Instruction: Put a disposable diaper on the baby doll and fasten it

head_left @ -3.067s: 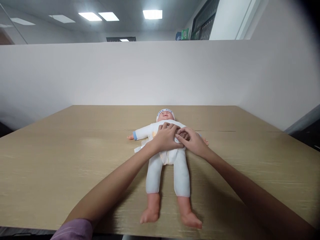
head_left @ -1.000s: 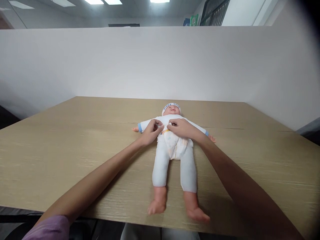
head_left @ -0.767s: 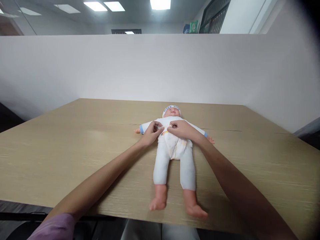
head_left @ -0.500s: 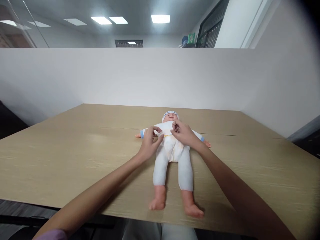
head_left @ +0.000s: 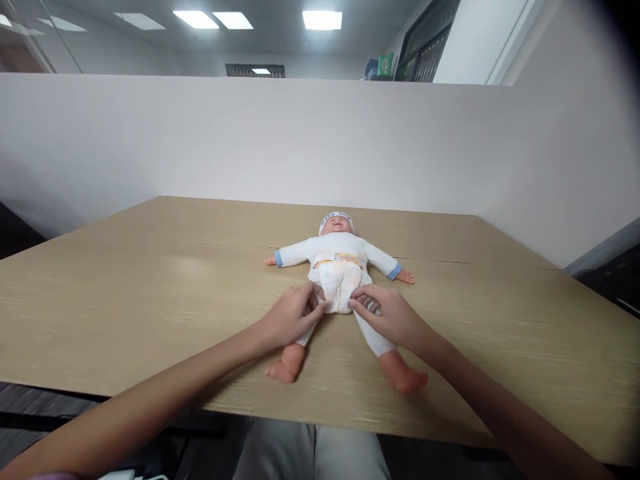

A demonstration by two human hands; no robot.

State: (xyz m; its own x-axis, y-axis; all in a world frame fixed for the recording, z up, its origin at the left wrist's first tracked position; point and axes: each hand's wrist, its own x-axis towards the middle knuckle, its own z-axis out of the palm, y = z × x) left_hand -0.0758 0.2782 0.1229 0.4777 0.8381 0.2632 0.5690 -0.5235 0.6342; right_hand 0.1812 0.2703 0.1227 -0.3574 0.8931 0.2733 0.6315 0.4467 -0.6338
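A baby doll (head_left: 293, 253) in a white outfit with blue cuffs and a printed headband lies on its back, head away from me, arms and legs spread. Around its hips is a white diaper (head_left: 341, 280) with an orange-patterned waistband. My left hand (head_left: 299, 310) is closed at the diaper's left leg edge, thumb and fingers pinching there. At the opposite leg edge, my right hand (head_left: 387, 312) pinches the diaper in the same way. Both hands partly cover the doll's thighs.
The doll rests on a wide wooden table (head_left: 150, 293) with a thin seam across it. A white partition wall (head_left: 300, 147) rises behind the table. My legs (head_left: 313, 453) are below its front edge.
Both hands have moved down from the diaper's waist to its leg edges. The doll's legs are now spread wider, and the printed waistband is uncovered. My view has tilted slightly down.
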